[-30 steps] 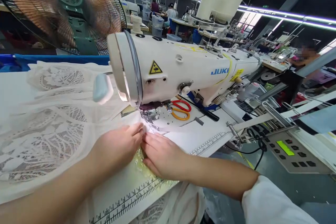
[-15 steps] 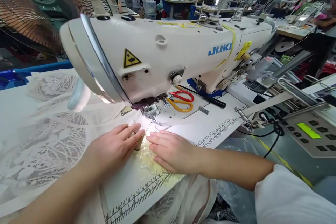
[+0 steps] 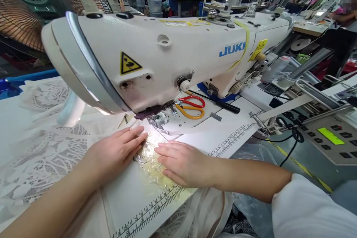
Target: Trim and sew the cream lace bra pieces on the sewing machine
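My left hand (image 3: 115,154) lies palm down with its fingers stretched out, left of a crinkled, yellowish clear patch (image 3: 156,165), perhaps tape, on the table. White lace fabric (image 3: 47,152) spreads left of and under the left forearm. On the patch's right side rests my right hand (image 3: 185,163), fingers extended, fingertips touching it. Whether fabric lies under either palm is hidden. Just beyond the hands is the lit presser foot (image 3: 158,121) of a white sewing machine (image 3: 156,59).
Scissors (image 3: 192,106) with a red and an orange handle lie on the machine bed beside a black-handled tool (image 3: 227,106). A ruler strip (image 3: 156,206) runs along the front edge. A control panel (image 3: 331,135) stands right, a fan (image 3: 30,3) back left. People sit farther off.
My left hand has shifted left, widening the gap between my hands and uncovering more of the yellowish patch. The right hand stays nearly in place. The view has shifted slightly.
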`<state>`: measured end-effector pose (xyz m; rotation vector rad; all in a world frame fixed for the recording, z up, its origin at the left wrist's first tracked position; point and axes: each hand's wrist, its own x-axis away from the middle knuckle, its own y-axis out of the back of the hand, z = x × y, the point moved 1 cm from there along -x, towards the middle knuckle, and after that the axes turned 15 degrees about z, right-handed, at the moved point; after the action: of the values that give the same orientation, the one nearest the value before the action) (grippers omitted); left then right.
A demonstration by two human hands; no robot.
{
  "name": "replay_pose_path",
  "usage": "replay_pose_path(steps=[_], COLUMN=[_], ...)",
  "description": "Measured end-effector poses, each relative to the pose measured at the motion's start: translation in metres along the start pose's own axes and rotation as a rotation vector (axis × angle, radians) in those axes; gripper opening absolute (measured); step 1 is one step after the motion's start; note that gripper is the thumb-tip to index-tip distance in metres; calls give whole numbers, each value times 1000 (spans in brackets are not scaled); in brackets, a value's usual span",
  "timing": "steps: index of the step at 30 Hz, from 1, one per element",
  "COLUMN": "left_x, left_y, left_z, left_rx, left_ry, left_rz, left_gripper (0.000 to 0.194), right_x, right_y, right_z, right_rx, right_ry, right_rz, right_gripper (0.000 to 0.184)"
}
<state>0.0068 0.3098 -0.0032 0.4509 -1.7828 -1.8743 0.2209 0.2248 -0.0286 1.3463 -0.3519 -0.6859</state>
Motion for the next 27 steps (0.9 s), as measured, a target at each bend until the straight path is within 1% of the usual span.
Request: replay_pose_path(steps=[7, 10, 12, 14, 16, 18, 19, 20, 23, 25, 27], left_x=[-6, -8, -9, -10, -10, -7, -4, 0, 26, 53, 83], left_y=[2, 3, 3, 3, 4, 5, 6, 6, 8, 8, 8], left_z=[8, 10, 10, 10, 8, 5, 3, 1, -7, -15, -24], left_rx=[-28, -13, -6, -7, -15, -25, -29, -32, -63, -81, -118], left_ry=[57, 103, 118, 120, 118, 131, 145, 165, 267, 349, 429], left_rz=[48, 84, 95, 93, 83, 74, 73, 79, 105, 106, 95], left_gripper=[57, 57, 55, 55, 55, 55, 55, 53, 47, 47, 46], right_x=[0, 1, 0, -3, -10, -23, -30, -38, -52, -51, -44], right_y=[-4, -2, 1, 4, 1, -9, -16, -25, -46, -50, -44], right_z=[-1, -1, 4, 16, 38, 67, 83, 98, 131, 141, 142], right_rx=[-29, -38, -43, -54, -71, -83, -83, -65, -7, 23, 45], right_ry=[-1, -13, -18, -3, 50, 140, 209, 257, 140, 87, 85], right_rz=[-8, -19, -27, -32, -38, -46, -40, -29, 27, 33, 52], right_gripper=[26, 26, 25, 25, 26, 27, 23, 21, 20, 19, 17])
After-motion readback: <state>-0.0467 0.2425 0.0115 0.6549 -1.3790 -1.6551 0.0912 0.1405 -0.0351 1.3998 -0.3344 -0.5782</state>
